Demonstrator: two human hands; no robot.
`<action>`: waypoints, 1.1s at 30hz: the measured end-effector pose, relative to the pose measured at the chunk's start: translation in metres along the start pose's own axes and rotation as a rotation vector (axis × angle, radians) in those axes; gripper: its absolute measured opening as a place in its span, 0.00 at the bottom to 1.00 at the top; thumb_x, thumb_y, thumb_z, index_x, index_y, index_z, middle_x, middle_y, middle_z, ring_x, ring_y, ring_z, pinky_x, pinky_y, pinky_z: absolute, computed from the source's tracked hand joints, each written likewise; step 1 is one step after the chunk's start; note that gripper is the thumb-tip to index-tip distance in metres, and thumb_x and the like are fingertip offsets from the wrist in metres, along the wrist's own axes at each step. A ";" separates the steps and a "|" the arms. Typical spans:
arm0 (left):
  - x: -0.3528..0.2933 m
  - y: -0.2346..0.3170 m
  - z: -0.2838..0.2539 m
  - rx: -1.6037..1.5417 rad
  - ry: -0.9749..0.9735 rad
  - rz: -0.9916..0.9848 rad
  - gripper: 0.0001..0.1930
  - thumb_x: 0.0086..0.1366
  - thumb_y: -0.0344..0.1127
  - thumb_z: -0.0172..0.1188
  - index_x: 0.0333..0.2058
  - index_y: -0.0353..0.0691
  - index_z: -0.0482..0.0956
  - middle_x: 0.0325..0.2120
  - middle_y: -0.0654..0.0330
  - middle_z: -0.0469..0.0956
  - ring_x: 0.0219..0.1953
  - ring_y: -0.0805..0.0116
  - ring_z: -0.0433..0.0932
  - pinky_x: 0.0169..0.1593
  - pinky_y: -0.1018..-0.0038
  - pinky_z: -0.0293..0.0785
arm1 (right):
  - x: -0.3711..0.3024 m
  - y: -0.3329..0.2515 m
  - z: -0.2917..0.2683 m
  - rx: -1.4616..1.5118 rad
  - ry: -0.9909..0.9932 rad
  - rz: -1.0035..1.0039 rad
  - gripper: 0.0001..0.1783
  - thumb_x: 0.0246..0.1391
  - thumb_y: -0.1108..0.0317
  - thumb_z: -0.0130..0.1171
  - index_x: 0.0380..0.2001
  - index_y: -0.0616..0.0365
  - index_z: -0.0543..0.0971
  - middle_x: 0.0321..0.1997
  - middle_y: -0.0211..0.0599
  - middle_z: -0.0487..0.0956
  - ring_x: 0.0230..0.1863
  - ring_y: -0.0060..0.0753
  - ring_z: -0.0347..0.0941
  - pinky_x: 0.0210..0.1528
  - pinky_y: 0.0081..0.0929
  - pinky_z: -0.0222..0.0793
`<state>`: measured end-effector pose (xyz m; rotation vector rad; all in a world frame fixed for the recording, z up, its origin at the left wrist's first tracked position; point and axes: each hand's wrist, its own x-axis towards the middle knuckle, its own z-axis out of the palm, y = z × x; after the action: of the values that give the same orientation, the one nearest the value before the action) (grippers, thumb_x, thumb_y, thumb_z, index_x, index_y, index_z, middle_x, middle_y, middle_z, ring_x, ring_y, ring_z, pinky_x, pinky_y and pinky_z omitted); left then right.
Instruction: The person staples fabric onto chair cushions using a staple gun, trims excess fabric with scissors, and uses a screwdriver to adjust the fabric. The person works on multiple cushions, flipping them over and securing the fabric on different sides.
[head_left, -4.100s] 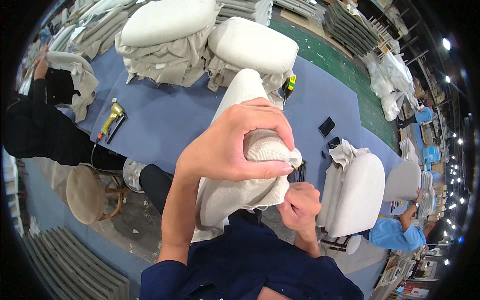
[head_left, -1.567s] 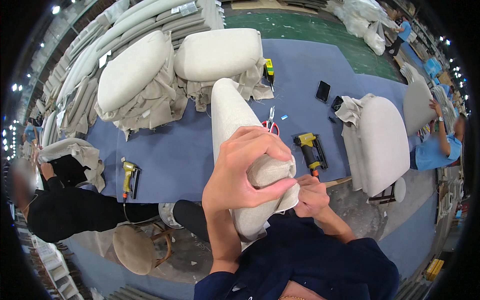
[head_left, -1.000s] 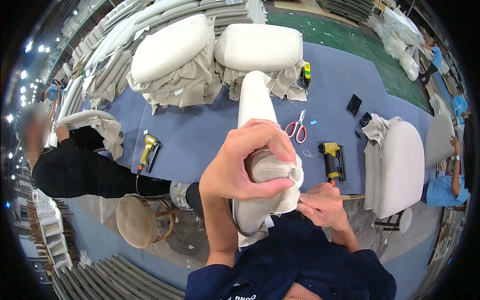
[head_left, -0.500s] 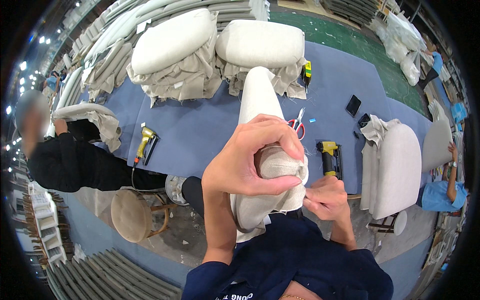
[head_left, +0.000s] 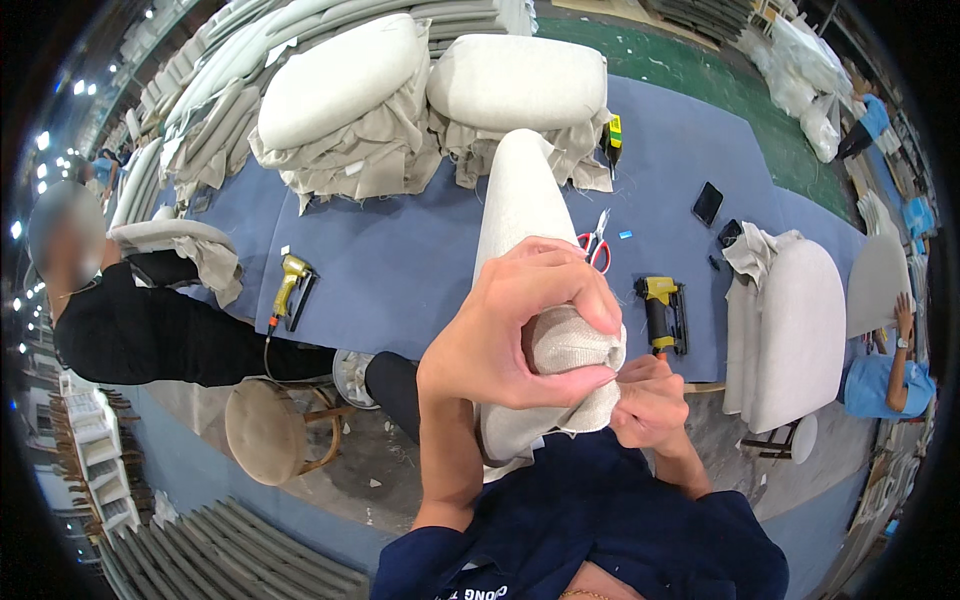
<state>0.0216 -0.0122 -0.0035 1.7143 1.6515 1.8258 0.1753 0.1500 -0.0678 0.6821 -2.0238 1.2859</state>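
A long upholstered chair pad (head_left: 522,200) in cream fabric stands on edge in front of me, its far end pointing toward the back of the table. My left hand (head_left: 490,325) wraps over the near end, thumb and fingers curled round the rounded corner. Folds of cloth gather at that corner. Close beside it, my right hand (head_left: 650,402) is closed in a pinch on the loose fabric edge (head_left: 592,408). The right fingertips are partly hidden behind the cloth.
On the blue table lie a yellow-and-black staple gun (head_left: 660,312), red-handled scissors (head_left: 597,245), a phone (head_left: 708,203) and another staple gun (head_left: 292,285). Covered pads (head_left: 520,85) are piled at the back, others (head_left: 800,325) at right. A co-worker (head_left: 150,325) sits left, near a round stool (head_left: 265,430).
The pad's near end and my left hand have shifted slightly right and down. My right hand now sits closer to the left thumb, still pinching the fabric edge.
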 end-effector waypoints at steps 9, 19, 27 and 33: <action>0.003 0.002 -0.017 0.019 -0.061 -0.035 0.17 0.43 0.31 0.76 0.32 0.44 0.78 0.33 0.63 0.85 0.40 0.66 0.84 0.62 0.60 0.64 | 0.008 -0.008 -0.010 -0.018 -0.123 0.164 0.08 0.51 0.77 0.68 0.35 0.69 0.85 0.18 0.37 0.78 0.15 0.35 0.75 0.18 0.28 0.67; 0.007 0.002 -0.010 0.012 -0.083 -0.035 0.17 0.43 0.31 0.76 0.32 0.44 0.79 0.33 0.64 0.84 0.40 0.65 0.84 0.61 0.60 0.64 | 0.007 0.001 -0.028 0.148 -0.197 0.219 0.05 0.55 0.73 0.69 0.28 0.64 0.84 0.15 0.36 0.75 0.12 0.35 0.71 0.17 0.31 0.63; 0.011 -0.001 0.000 0.006 -0.105 -0.030 0.17 0.43 0.31 0.77 0.32 0.44 0.80 0.33 0.63 0.84 0.40 0.63 0.84 0.61 0.59 0.67 | 0.002 0.005 -0.022 0.168 -0.136 0.135 0.09 0.57 0.74 0.66 0.23 0.62 0.82 0.13 0.35 0.72 0.12 0.38 0.70 0.17 0.31 0.62; 0.015 0.001 0.002 0.001 -0.128 -0.045 0.17 0.43 0.32 0.77 0.32 0.44 0.80 0.34 0.64 0.84 0.41 0.63 0.83 0.60 0.60 0.68 | 0.000 0.000 -0.037 0.199 -0.196 0.225 0.08 0.57 0.74 0.67 0.25 0.63 0.82 0.14 0.37 0.74 0.14 0.39 0.72 0.18 0.31 0.64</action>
<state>0.0182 -0.0008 0.0065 1.7406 1.6266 1.6593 0.1842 0.1837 -0.0559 0.7102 -2.1988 1.6233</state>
